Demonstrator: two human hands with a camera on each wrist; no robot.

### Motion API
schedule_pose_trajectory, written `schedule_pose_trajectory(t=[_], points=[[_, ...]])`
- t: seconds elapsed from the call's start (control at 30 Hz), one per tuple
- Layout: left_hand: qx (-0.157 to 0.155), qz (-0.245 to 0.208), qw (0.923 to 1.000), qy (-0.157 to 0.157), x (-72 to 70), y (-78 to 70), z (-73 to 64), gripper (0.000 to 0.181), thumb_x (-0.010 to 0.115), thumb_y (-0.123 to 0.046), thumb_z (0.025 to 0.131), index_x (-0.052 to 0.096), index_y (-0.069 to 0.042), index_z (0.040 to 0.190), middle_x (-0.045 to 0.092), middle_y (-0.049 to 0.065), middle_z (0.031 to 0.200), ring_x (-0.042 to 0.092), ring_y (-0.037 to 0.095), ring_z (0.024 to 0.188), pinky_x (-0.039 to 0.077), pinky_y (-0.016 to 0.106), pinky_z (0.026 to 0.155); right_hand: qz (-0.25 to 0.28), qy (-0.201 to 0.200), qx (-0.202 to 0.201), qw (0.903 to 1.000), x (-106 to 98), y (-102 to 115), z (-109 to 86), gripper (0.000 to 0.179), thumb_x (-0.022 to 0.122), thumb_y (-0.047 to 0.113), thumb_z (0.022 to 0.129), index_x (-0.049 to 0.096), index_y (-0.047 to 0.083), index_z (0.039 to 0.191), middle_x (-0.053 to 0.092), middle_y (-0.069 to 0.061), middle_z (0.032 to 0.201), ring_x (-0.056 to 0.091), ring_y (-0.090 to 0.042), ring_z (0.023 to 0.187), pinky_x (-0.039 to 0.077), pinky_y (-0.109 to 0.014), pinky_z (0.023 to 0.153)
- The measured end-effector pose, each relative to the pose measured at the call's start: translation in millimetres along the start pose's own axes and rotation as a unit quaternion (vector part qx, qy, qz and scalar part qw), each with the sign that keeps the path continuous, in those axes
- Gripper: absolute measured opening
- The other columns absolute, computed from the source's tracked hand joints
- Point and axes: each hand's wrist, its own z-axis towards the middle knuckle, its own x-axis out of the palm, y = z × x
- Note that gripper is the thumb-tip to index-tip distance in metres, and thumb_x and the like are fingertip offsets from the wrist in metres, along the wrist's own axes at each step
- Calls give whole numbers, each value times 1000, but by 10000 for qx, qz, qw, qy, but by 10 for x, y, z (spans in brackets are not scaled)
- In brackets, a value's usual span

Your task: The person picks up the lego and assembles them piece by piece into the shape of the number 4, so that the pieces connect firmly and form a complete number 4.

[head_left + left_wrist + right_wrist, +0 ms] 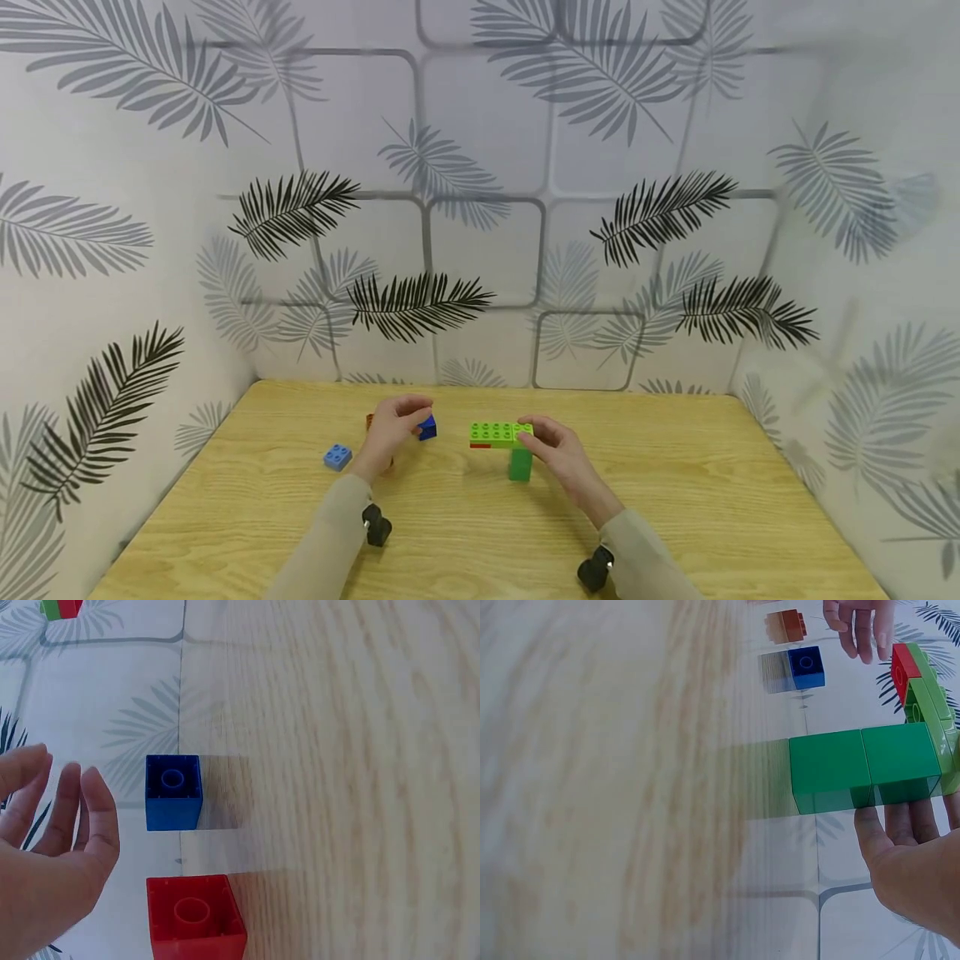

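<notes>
My left hand [392, 425] hovers close to a dark blue brick [427, 428], its fingers loosely curved around nothing. In the left wrist view, the dark blue brick [173, 793] shows its hollow side, apart from the fingertips. A red brick [196, 919] sits nearby, largely hidden by the hand in the head view. My right hand [558, 450] grips the right end of a lime green brick row [491, 432] with thumb and fingers. Beneath that end stand two stacked green bricks [829, 772]. Another red brick [904, 671] is fixed under the row's far end.
A light blue brick [337, 456] lies on the wooden table [465, 533], left of my left hand. A patterned backdrop [487, 333] rises behind the table's far edge and along both sides.
</notes>
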Motion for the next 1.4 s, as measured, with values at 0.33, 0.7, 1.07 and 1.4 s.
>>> schedule_pose_trajectory(t=[0.33, 0.7, 1.07, 1.4], points=[[-273, 298, 9991, 118, -67, 101, 146, 34, 64, -5, 93, 64, -2, 127, 60, 20, 128, 58, 27, 107, 53, 44, 90, 11, 9, 0, 10000, 1, -1, 4, 39, 67, 22, 95, 62, 6, 130, 61, -1, 105, 55, -13, 95, 48, -28, 88], [-623, 616, 9949, 507, -10, 126, 195, 43, 60, -1, 94, 52, 5, 136, 51, 26, 137, 57, 36, 117, 54, 43, 88, -25, 71, -5, 10000, 9, 27, -10, 43, 66, 24, 95, 59, 4, 132, 62, -3, 110, 57, -12, 98, 49, -24, 88], [-689, 952, 9914, 580, 47, 121, 199, 42, 66, -2, 91, 56, 3, 131, 55, 23, 132, 58, 36, 117, 55, 42, 88, 15, 122, 28, 9999, -7, 11, 2, 43, 66, 23, 95, 59, 4, 133, 62, -2, 111, 57, -13, 100, 49, -27, 91], [-678, 820, 9885, 1073, 55, 131, 224, 45, 72, 3, 84, 57, -5, 126, 55, 22, 124, 61, 26, 94, 56, 37, 77, -42, 124, 69, 9999, -17, 15, 5, 39, 66, 23, 95, 61, 8, 131, 64, -4, 113, 60, -12, 101, 50, -28, 92]])
